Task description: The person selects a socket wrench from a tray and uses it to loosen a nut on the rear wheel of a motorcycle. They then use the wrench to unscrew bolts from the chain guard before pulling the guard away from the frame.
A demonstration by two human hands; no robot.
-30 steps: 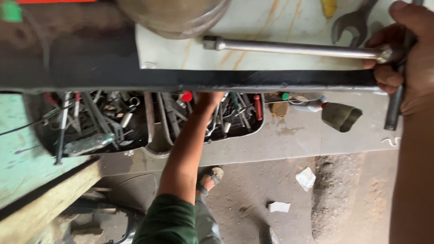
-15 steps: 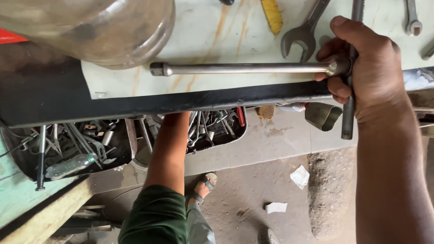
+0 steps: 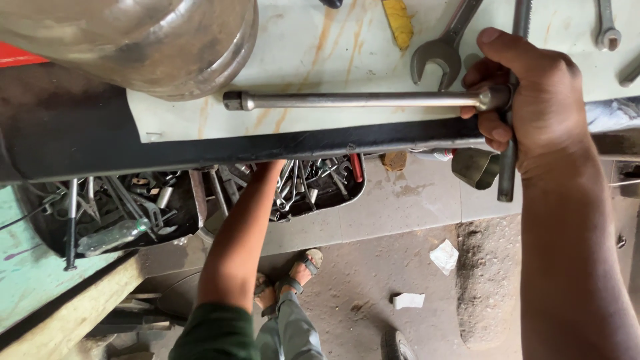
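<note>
My right hand (image 3: 540,107) is shut on the head of a long steel T-handle wrench (image 3: 360,100). The wrench shaft lies flat on the pale bench top and points left. Its cross bar (image 3: 508,173) runs through my fist and hangs past the bench's black front edge (image 3: 267,150). My left forearm (image 3: 237,240), in a dark green sleeve, reaches under that edge toward a black tray of loose tools (image 3: 133,213). The left hand itself is hidden behind the bench edge.
A large dented metal vessel (image 3: 133,40) stands on the bench at the upper left. An open-end spanner (image 3: 437,57) and a yellow object (image 3: 398,23) lie beyond the wrench. Below are my sandalled feet (image 3: 300,267), paper scraps (image 3: 443,257) and a wooden plank (image 3: 67,313).
My right hand and the wrench have shifted left and down in view, nearer the bench edge. My left hand, visible in the tray a second ago, is now hidden under the bench.
</note>
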